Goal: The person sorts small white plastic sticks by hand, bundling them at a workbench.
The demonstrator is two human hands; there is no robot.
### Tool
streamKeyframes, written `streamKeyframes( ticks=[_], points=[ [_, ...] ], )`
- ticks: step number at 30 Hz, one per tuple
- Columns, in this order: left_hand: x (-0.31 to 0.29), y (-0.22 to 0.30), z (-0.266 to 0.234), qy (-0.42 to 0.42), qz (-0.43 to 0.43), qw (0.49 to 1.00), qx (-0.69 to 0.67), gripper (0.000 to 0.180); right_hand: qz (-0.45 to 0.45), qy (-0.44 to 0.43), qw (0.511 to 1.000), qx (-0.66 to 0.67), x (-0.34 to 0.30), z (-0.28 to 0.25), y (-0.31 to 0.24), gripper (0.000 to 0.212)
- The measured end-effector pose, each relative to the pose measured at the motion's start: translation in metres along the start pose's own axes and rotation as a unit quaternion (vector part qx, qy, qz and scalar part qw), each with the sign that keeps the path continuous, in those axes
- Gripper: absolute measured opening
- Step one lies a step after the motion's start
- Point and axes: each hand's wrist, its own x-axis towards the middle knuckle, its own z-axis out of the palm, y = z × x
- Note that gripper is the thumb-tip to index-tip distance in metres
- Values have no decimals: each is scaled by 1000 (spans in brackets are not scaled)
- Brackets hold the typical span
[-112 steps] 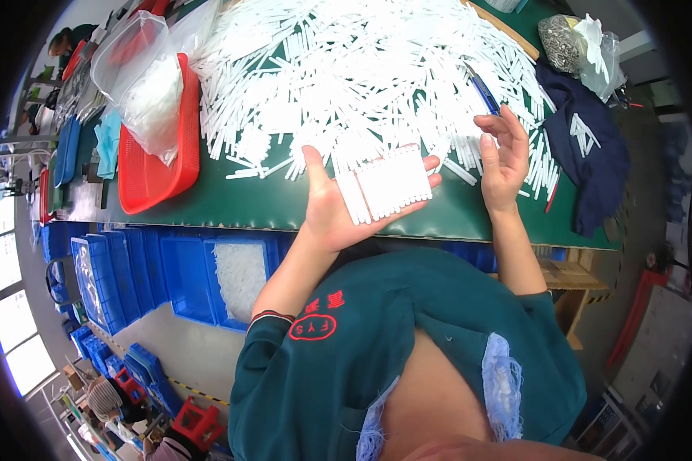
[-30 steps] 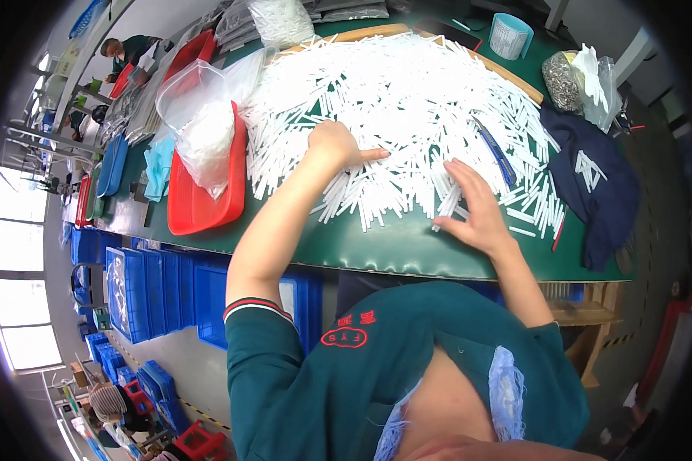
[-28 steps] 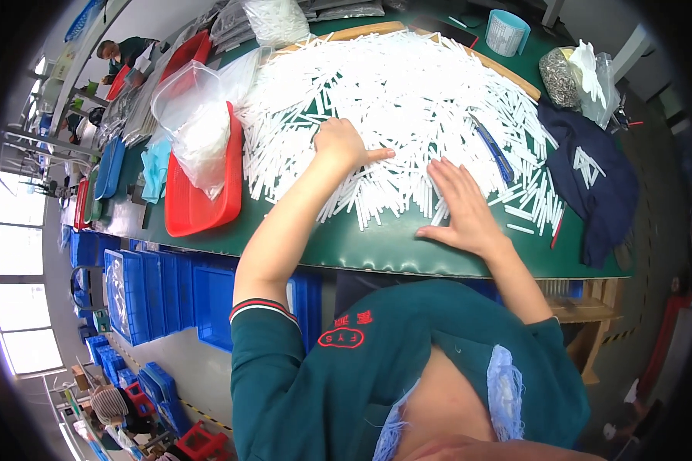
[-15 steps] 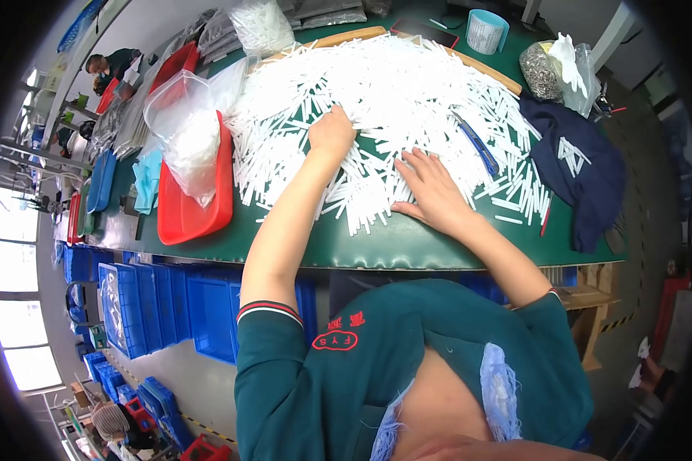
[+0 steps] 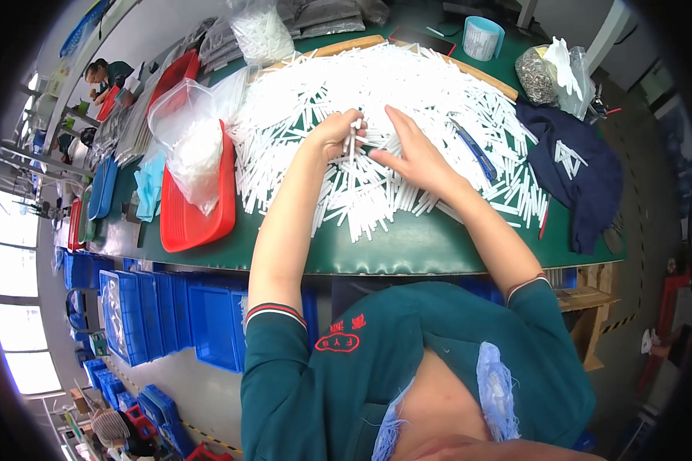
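A wide heap of short white plastic sticks (image 5: 415, 84) covers the middle of the green table (image 5: 392, 250). My left hand (image 5: 337, 134) is raised a little over the heap, its fingers closed around a few white sticks (image 5: 352, 140) that poke out by the thumb. To its right, my right hand (image 5: 415, 154) is open, thumb apart from the fingers, palm turned toward the left hand. I see nothing in it. A blue utility knife (image 5: 475, 150) lies on the sticks to the right of my right hand.
At left a clear bag of white pieces (image 5: 196, 165) rests in a red tray (image 5: 200, 237). Wooden strips (image 5: 480, 73) edge the heap's far side. A dark blue cloth (image 5: 584, 180) with some sticks lies at right. Blue crates (image 5: 142, 315) stand below; a person (image 5: 111, 77) sits far left.
My left hand has turned and lifted, and sticks now show in its grip. My right hand has risen off the sticks and moved left, closer to the left hand.
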Motion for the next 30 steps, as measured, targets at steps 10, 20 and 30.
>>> streamKeyframes(
  ticks=[10, 20, 30],
  points=[
    [-6, -18, 34, -167, -11, 978, -123, 19, 111, -18, 958, 263, 60, 10, 39, 40],
    [-5, -14, 38, -228, -23, 928, -293, 32, 109, -48, 930, 348, 42, -13, 27, 44],
    [-15, -2, 51, -90, 48, 992, -80, 20, -58, -28, 995, 71, 24, -29, 19, 102]
  ],
)
